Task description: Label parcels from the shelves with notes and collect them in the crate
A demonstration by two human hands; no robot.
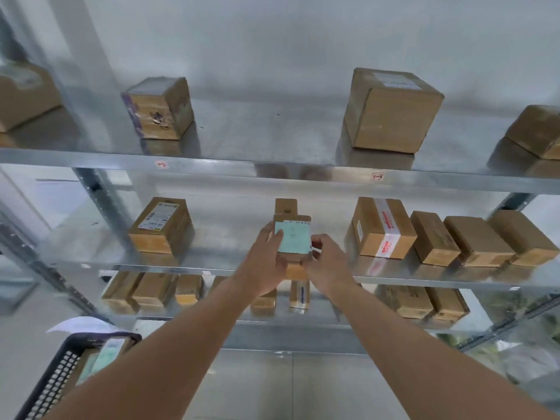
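Both hands, left (266,262) and right (325,262), grip a small parcel (292,256) w/ a green note (292,239) on top, held in front of the middle shelf (230,269). Labelling step appears done or nearly so. Next: carry parcel down-left to the crate (57,380), approx. beside the left forearm.

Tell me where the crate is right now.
In the head view the black crate sits at the bottom left, below the left forearm and left of the shelves, with green-noted parcels already inside it.

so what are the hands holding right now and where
A small parcel with a green note on it: left hand grips its left edge, right hand its right.
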